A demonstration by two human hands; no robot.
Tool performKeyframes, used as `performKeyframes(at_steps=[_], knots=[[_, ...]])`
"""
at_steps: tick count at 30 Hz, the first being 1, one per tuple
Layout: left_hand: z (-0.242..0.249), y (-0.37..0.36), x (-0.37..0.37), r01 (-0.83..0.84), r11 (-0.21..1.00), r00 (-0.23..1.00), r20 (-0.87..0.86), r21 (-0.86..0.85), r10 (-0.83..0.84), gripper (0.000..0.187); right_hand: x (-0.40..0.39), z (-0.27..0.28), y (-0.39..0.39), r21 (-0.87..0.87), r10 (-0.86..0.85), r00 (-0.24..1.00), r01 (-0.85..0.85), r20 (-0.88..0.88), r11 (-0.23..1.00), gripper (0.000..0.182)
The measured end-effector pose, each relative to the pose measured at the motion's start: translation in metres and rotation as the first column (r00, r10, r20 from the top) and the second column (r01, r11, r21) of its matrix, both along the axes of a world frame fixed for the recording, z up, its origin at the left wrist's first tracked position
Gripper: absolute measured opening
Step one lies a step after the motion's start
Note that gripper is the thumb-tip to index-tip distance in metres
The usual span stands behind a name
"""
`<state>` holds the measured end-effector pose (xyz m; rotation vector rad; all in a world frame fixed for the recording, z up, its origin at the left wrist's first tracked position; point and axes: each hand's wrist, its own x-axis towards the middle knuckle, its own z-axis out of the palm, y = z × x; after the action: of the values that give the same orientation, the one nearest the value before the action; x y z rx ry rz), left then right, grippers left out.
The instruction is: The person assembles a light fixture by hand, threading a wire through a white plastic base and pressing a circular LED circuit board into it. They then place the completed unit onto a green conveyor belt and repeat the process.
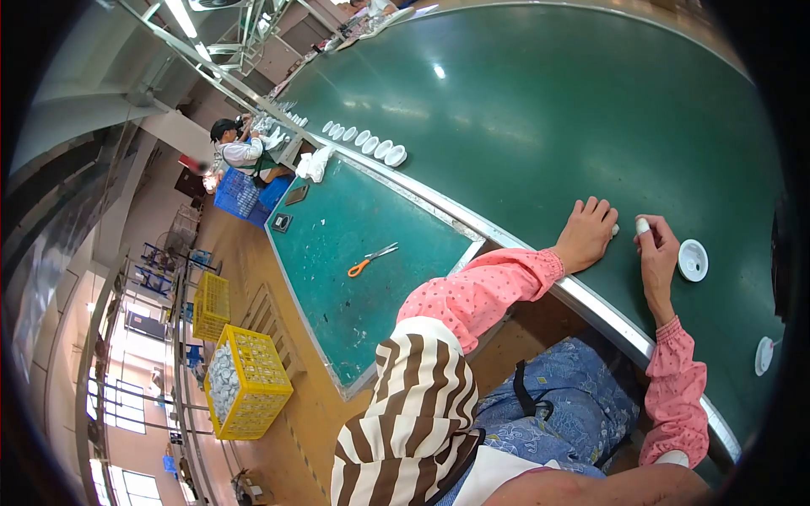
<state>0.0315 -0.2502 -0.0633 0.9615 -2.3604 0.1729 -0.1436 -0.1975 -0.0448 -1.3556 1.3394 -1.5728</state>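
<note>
My left hand (585, 234) rests on the green conveyor belt (506, 110) near its metal edge, fingers bent downward and closed. A small white tip shows at its fingertips. Facing it across a narrow gap is my right hand (658, 255), its fingers curled and closed, with a white cover (643, 226) on one digit. Whatever the fingers hold, I cannot tell. Right beside my right hand lies a round white plastic part (693, 261) with a dark hole. Another white round part (764, 356) sits farther right, near the belt's edge.
A row of white round parts (363, 139) lines the belt's far edge. Orange-handled scissors (361, 267) and a white cloth (314, 164) lie on the green side table (337, 312). A yellow crate (261, 392) stands on the floor. One person (245, 152) sits farther along.
</note>
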Motion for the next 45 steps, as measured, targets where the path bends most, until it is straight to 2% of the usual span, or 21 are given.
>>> performKeyframes(at_steps=[4,5,8,14,18,21,24,27,29,30,31,34,37,40,41,45], knots=[[0.004,0.001,-0.002,0.01,1.0,1.0,-0.004,0.005,-0.01,0.028,-0.002,-0.001,0.007,-0.118,-0.035,0.995,0.024,-0.089,0.993,0.012],[0.004,0.001,-0.002,0.009,1.0,1.0,-0.001,0.005,-0.009,0.029,0.001,0.002,0.009,-0.134,-0.047,0.987,0.026,-0.155,0.991,0.011],[0.002,0.002,-0.002,0.015,1.0,1.0,-0.005,0.014,-0.015,0.032,0.009,0.008,0.014,-0.199,-0.007,0.963,-0.049,-0.269,0.979,0.009],[0.003,-0.001,-0.002,0.018,0.999,1.0,-0.013,0.038,-0.017,0.034,0.011,0.005,0.012,-0.243,0.022,0.936,-0.114,-0.352,0.963,0.008],[0.005,0.0,-0.002,0.019,0.997,0.999,-0.03,0.071,-0.017,0.035,0.007,0.009,0.013,-0.242,0.031,0.938,-0.121,-0.346,0.963,0.008],[0.006,-0.004,0.01,0.111,0.983,0.978,-0.19,0.144,-0.083,0.038,0.003,0.008,0.016,-0.227,0.034,0.923,-0.13,-0.384,0.965,0.008],[0.04,-0.012,0.069,-0.105,0.994,0.977,-0.186,0.024,0.108,0.037,0.004,0.012,0.019,-0.174,0.053,0.924,-0.128,-0.379,0.976,0.008],[0.028,-0.055,0.189,-0.447,0.892,0.859,-0.308,-0.063,0.409,0.033,0.008,0.008,0.02,-0.132,0.071,0.916,-0.134,-0.396,0.982,0.008],[0.017,-0.077,0.283,-0.657,0.754,0.704,-0.335,0.027,0.626,0.032,0.008,0.003,0.02,-0.1,0.092,0.917,-0.141,-0.389,0.985,0.007],[0.013,-0.083,0.319,-0.761,0.644,0.57,-0.395,0.079,0.721,0.03,0.009,0.002,0.021,-0.084,0.102,0.917,-0.146,-0.386,0.986,0.007],[0.024,-0.083,0.345,-0.82,0.529,0.446,-0.335,0.218,0.83,0.034,0.01,0.003,0.021,-0.063,0.114,0.919,-0.148,-0.377,0.987,0.007],[0.013,-0.101,0.412,-0.869,0.44,0.334,-0.389,0.226,0.859,0.038,0.012,0.002,0.021,-0.001,0.132,0.928,-0.141,-0.348,0.99,0.008],[0.016,-0.119,0.44,-0.829,0.411,0.248,-0.409,0.379,0.878,0.043,0.011,-0.001,0.022,0.046,0.138,0.937,-0.13,-0.32,0.99,0.01],[0.007,-0.147,0.465,-0.816,0.455,0.251,-0.49,0.356,0.834,0.046,0.008,-0.002,0.022,0.049,0.124,0.935,-0.114,-0.331,0.992,0.011],[0.007,-0.156,0.475,-0.818,0.444,0.248,-0.472,0.365,0.846,0.053,0.008,-0.002,0.022,0.071,0.121,0.94,-0.104,-0.318,0.992,0.013],[0.014,-0.178,0.482,-0.734,0.456,0.182,-0.502,0.504,0.846,0.063,0.008,-0.002,0.023,0.13,0.129,0.941,-0.092,-0.313,0.987,0.014]])
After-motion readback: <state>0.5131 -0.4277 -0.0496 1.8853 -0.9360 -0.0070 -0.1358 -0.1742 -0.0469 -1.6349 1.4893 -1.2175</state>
